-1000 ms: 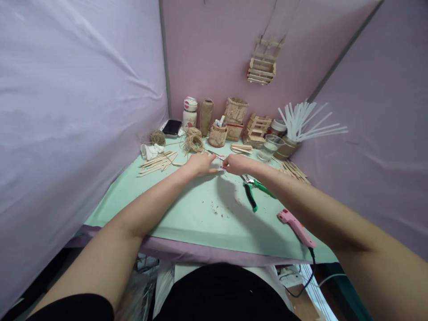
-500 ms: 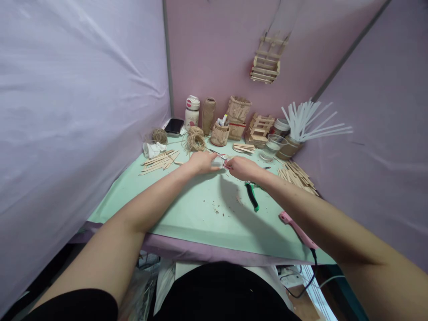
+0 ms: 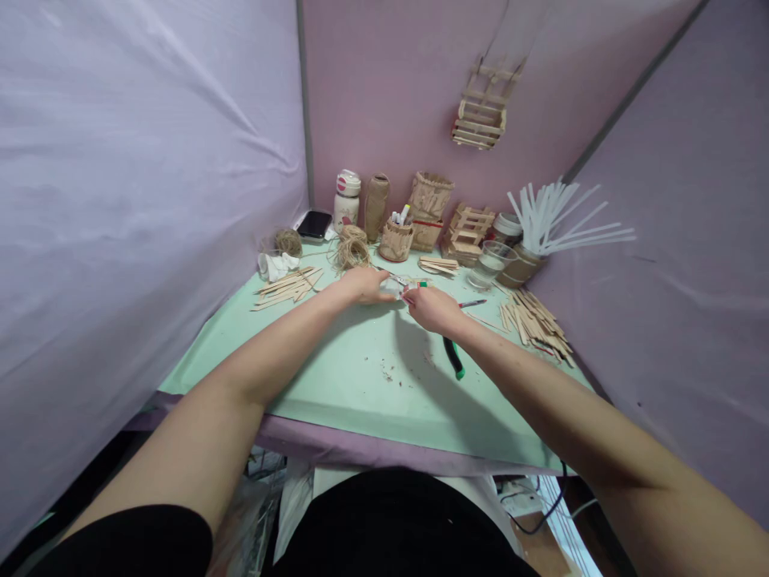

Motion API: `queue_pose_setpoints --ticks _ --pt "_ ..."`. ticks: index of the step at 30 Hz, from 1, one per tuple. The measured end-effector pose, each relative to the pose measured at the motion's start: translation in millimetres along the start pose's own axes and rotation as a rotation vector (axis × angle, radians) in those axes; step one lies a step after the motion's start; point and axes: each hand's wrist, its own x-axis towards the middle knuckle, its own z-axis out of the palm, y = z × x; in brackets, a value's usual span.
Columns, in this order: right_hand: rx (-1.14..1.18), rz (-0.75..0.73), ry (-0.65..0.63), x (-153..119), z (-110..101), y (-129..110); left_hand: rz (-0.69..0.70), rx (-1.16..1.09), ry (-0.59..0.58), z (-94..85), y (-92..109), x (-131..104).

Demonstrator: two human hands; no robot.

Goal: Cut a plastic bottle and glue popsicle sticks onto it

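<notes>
Above the far middle of the pale green table, my right hand is closed around the handle of a pair of scissors. Their metal blades point up and left, past my left hand. That left hand rests just beside the blades, fingers stretched out and thumb apart; I cannot make out anything between them. Green-and-black pliers lie partly under my right forearm. Behind my left hand stands a roll of twine.
Wooden sticks lie at left, and more sticks lie at right. A pen holder, a bottle, a cup of water and white glue sticks line the back. Shavings dot the table.
My right forearm has shifted left and down, now covering the pink glue gun and more of the pliers' handle. A pen beyond my right wrist shows more. Both hands stay close together.
</notes>
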Motion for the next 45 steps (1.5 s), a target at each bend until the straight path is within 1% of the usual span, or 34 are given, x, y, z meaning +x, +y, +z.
queue_pose_setpoints --ticks 4,11,16,23,26,31,36,40,45 --pt "-0.006 0.003 0.0 1.5 1.4 0.3 -0.008 0.003 -0.004 0.2 -0.6 1.5" --pt "-0.032 -0.017 -0.027 2.2 -9.5 1.2 0.043 -0.022 -0.017 2.6 -5.9 5.5" --pt "-0.058 -0.005 -0.052 2.1 -15.1 0.3 0.018 -0.04 -0.039 0.0 -8.4 8.4" --pt "0.012 0.038 -0.012 -0.6 -8.3 0.9 0.013 -0.066 -0.064 -2.5 -11.1 11.1" --pt "0.04 0.019 0.023 1.0 -5.4 3.5 0.022 -0.068 -0.076 -1.4 -13.1 13.9" --pt "0.035 -0.022 0.043 6.1 -7.1 6.6 0.01 -0.094 -0.116 -0.3 -19.2 23.5" --pt "-0.001 -0.013 0.045 12.1 -8.8 5.9 -0.001 -0.135 -0.161 0.8 -25.9 31.4" --pt "-0.029 -0.015 0.042 15.0 -6.9 5.5 -0.017 -0.14 -0.159 1.7 -27.8 32.3" --pt "-0.013 -0.027 0.057 18.1 -6.5 8.8 0.019 -0.159 -0.148 4.3 -31.0 33.8"
